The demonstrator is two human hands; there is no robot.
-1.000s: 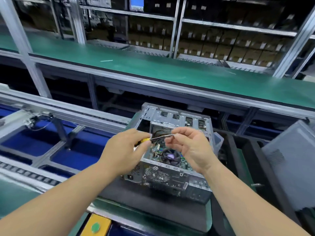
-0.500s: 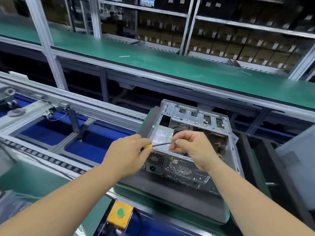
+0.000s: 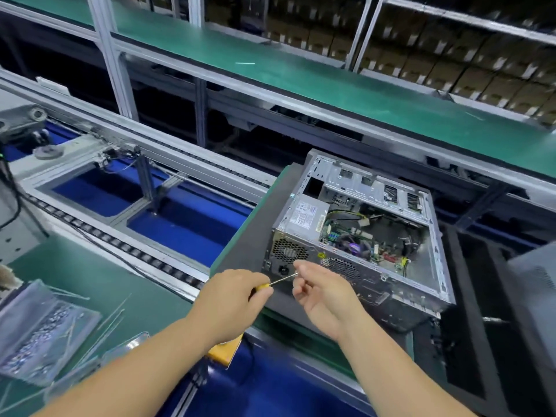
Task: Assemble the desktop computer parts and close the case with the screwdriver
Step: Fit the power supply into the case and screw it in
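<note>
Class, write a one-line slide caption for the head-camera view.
Left hand holds a yellow-handled screwdriver while right hand pinches its tip beside the open computer case.

From where I sit the feed is evenly bright, lit from overhead. Around the grip of the left hand point(image 3: 231, 302) on the screwdriver point(image 3: 278, 281) the detail is fairly sharp. Left of that grip, the clear trays point(image 3: 42, 332) smear with blur and glare. Beyond it, the shelf rails point(image 3: 270, 85) bow from wide-angle distortion; underneath lies deep shadow.

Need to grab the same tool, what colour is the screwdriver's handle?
Yellow; the screwdriver handle shows in the head view.
</note>
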